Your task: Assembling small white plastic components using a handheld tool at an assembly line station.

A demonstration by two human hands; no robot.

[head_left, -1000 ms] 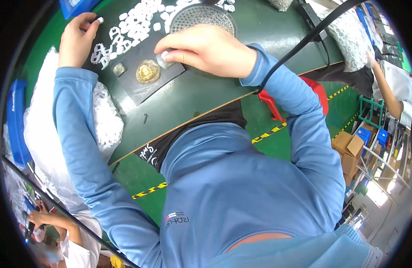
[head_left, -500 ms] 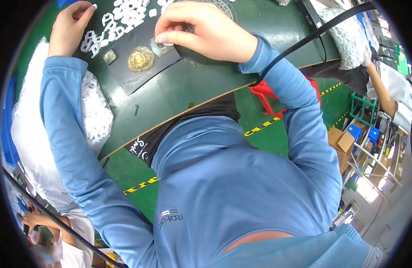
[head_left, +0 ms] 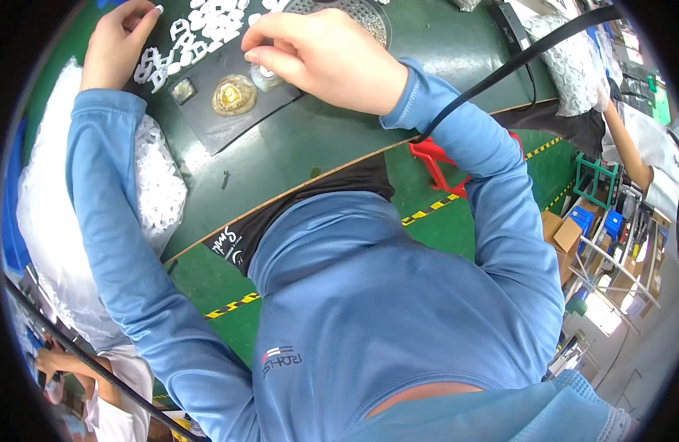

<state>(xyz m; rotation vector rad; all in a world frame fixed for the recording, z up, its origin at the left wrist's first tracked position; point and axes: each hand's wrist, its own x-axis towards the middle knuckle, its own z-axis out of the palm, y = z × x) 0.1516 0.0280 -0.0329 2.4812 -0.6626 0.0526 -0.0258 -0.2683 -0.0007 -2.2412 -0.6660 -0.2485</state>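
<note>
Nearest the wearer, a small dark scrap lies on the dark green, wood-edged desk, and a clear plastic bag filled with small white parts sits at the left, beside the left forearm. Both look unmoved over the last half second.

Beyond the scrap lies a flat black rectangular pad. On it rest a rounded, amber-yellow translucent lump, a small greyish square block near the left corner and a clear, glassy lump on the right.

The main change is here. Half a second ago the right hand had its thumb and forefinger down at the clear lump; now the fingertips stand up and to the left of it, and a small white piece shows at the lump, under the hand. That suggests the piece has been let go. Thumb and forefinger curl close together with nothing visible between them; I cannot tell whether they are empty.

Farther off, the left hand has hardly moved, pinching a small white plastic piece between thumb and forefinger. Just beside it spread loose white plastic pieces, and at the far side sits a round grey metal dish, partly behind the right hand.
</note>
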